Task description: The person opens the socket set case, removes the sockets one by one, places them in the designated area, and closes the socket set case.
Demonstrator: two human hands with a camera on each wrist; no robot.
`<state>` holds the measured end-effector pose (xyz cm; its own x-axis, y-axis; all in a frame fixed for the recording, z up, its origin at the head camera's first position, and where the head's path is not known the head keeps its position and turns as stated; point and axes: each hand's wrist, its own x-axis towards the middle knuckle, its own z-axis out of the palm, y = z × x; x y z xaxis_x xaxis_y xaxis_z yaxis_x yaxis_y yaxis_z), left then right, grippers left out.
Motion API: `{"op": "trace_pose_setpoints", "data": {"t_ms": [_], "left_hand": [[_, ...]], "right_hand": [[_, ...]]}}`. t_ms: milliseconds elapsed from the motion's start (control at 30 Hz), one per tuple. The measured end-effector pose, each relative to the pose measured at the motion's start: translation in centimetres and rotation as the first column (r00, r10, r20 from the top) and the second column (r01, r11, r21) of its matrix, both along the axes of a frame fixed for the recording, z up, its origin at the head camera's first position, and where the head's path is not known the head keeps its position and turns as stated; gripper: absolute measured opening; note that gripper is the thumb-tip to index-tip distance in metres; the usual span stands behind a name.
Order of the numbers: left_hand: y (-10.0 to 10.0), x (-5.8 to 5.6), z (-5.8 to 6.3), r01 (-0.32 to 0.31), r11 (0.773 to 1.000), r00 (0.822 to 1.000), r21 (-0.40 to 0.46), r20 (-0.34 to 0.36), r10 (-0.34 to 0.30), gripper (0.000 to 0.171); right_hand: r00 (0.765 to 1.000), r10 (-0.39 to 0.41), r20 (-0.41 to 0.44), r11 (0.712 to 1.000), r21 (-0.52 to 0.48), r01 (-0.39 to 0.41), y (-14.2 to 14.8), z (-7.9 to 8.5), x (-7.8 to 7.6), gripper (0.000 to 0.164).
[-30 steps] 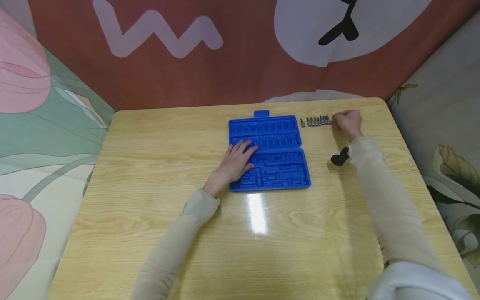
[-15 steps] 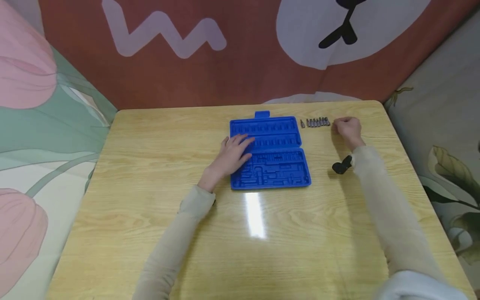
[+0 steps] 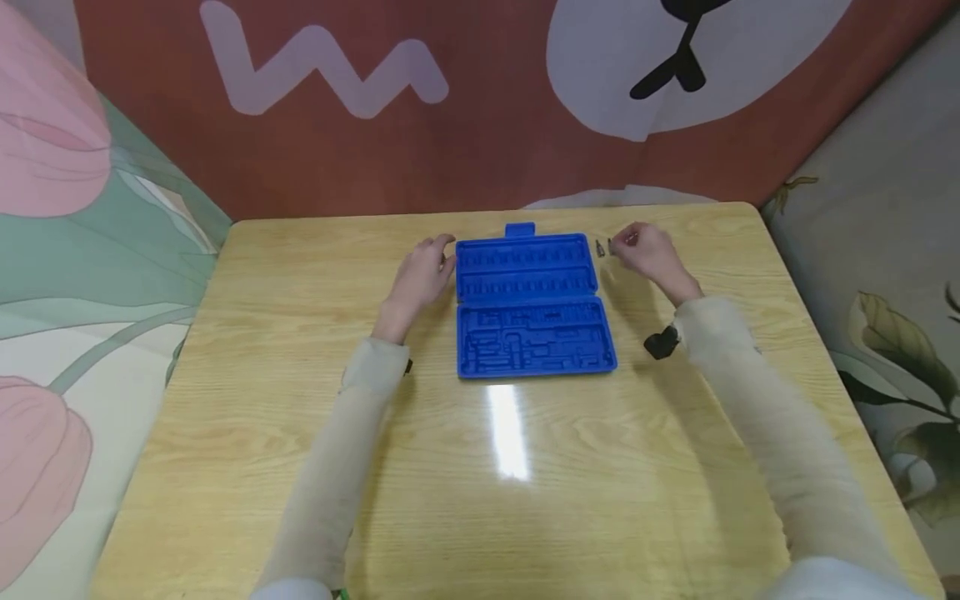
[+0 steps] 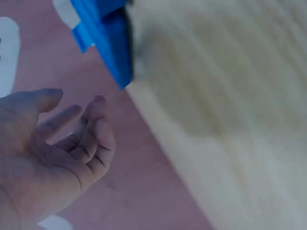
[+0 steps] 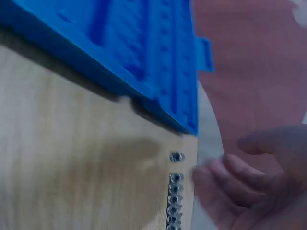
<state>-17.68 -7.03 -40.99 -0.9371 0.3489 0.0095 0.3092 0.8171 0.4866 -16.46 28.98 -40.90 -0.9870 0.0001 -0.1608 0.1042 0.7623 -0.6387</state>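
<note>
An opened blue plastic tool case point(image 3: 528, 286) lies flat on the wooden table, its moulded slots showing. My left hand point(image 3: 417, 279) is beside the upper left edge of the case, fingers loosely bent; the left wrist view shows nothing in that hand point(image 4: 67, 148). To the right of the case stands a single small metal bit socket point(image 5: 176, 156), and a row of several more bit sockets point(image 5: 174, 199) extends from it. My right hand point(image 3: 651, 254) is over this row and hides most of it in the head view. Its fingers are loosely curled, with the thumb apart from them.
The wooden table point(image 3: 300, 400) reaches a printed fabric backdrop point(image 3: 480, 158) close behind the case and the bit sockets. A dark wrist camera point(image 3: 662, 342) juts from the right sleeve, low over the table.
My left hand has slid off the case, up and left to its side edge. My right hand has moved left from the row's right end to over the row.
</note>
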Motion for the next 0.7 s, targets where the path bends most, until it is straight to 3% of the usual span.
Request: {"op": "trace_pose_setpoints", "data": {"t_ms": [133, 267, 367, 533, 700], "left_hand": [[-0.1, -0.9, -1.6, -0.072, 0.995, 0.995, 0.068, 0.072, 0.067, 0.039], [-0.3, -1.2, -3.5, -0.113, 0.990, 0.987, 0.085, 0.124, 0.102, 0.041], [-0.3, -1.2, -4.4, -0.105, 0.991, 0.985, 0.081, 0.144, 0.093, 0.044], [0.3, -1.3, -4.8, -0.081, 0.992, 0.981, 0.095, 0.184, 0.062, 0.042], [0.7, -1.8, -4.3, -0.091, 0.993, 0.973, 0.081, 0.217, 0.072, 0.033]], "right_hand": [[0.994, 0.083, 0.065, 0.994, 0.062, -0.087, -1.7, -0.8, 0.5, 0.032], [0.997, 0.075, 0.033, 0.994, 0.083, -0.077, -2.8, -2.1, 0.6, 0.028], [0.997, 0.074, 0.013, 0.995, 0.068, -0.075, -3.3, -3.0, 0.5, 0.026], [0.998, 0.056, 0.029, 0.998, 0.036, -0.057, -3.6, -3.9, 0.3, 0.027], [0.999, 0.042, 0.021, 0.999, 0.024, -0.043, -3.8, -4.1, -0.1, 0.026]]}}
